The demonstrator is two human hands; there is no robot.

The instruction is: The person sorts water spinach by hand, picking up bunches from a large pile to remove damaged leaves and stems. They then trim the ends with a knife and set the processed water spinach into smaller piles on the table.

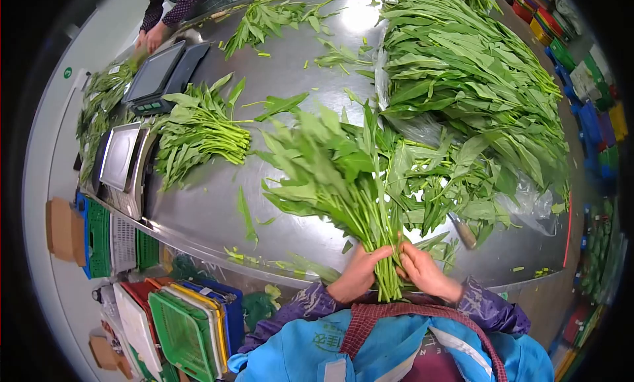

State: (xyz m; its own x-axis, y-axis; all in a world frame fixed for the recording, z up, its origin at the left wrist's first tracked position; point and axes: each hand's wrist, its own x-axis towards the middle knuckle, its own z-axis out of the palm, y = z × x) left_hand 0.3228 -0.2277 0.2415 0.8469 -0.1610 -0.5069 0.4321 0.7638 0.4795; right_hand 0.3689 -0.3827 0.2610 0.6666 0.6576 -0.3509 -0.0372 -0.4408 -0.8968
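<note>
A bunch of leafy green stems (350, 197) is held upright near the table's front edge, its cut ends pointing toward my body. My left hand (356, 273) is wrapped round the stems from the left. On their right side, my right hand (426, 271) pinches at the stems with thumb and fingers close together. Loose leafy greens (429, 177) lie just beyond my right hand, and a knife with a wooden handle (464, 233) rests among them. Another bundle of greens (205, 131) lies on the table to the left.
A large heap of greens (469, 78) covers the metal table's (284, 104) back right. Two scales (158, 78) (122, 160) stand at the left. A co-worker's hands (153, 37) are at the far left. Crates (181, 329) stand below the table's left front edge.
</note>
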